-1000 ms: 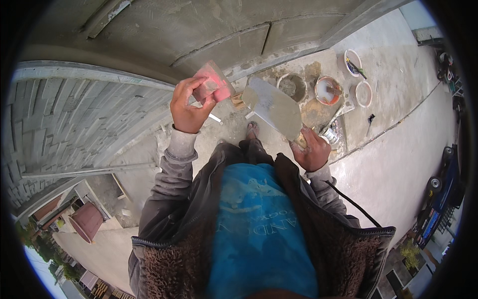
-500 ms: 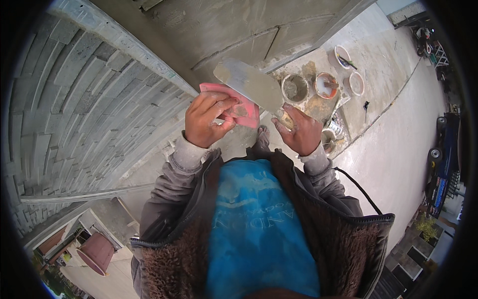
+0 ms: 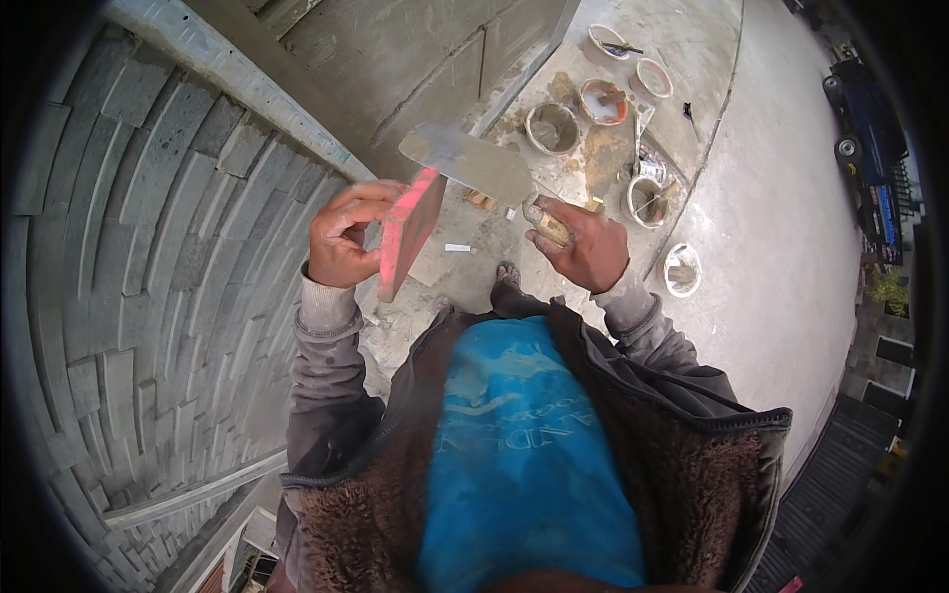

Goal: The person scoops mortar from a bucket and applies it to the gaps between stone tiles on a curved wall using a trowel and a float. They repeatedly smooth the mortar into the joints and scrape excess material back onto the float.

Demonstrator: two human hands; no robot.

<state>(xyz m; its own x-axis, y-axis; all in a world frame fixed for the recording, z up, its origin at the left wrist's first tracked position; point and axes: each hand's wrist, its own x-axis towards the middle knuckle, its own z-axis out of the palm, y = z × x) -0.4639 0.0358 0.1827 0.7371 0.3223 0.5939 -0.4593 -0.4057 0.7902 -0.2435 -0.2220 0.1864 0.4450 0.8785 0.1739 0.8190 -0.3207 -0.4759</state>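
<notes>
My left hand (image 3: 344,239) is closed on a pink rectangular plastering float (image 3: 413,229), which stands tilted up on edge. Its pink rim faces me, and the part under my fingers is mostly hidden. With my right hand (image 3: 591,249) I grip the worn handle of a plastering trowel (image 3: 476,168). The trowel's long metal blade, partly coated in grey mortar, points left and passes over the float's far top corner. I cannot tell whether blade and float touch.
Ahead to the right, a mortar bucket (image 3: 553,129), an orange-rimmed bucket (image 3: 603,103) and several other tubs stand on the stained concrete floor (image 3: 771,217). A grey stone-clad wall (image 3: 148,247) rises close on my left. A plastered wall (image 3: 395,59) stands ahead.
My left hand has moved left and turned the float from lying fairly flat to steeply on edge. The trowel has shifted slightly left, still in my right hand. My view has swung right.
</notes>
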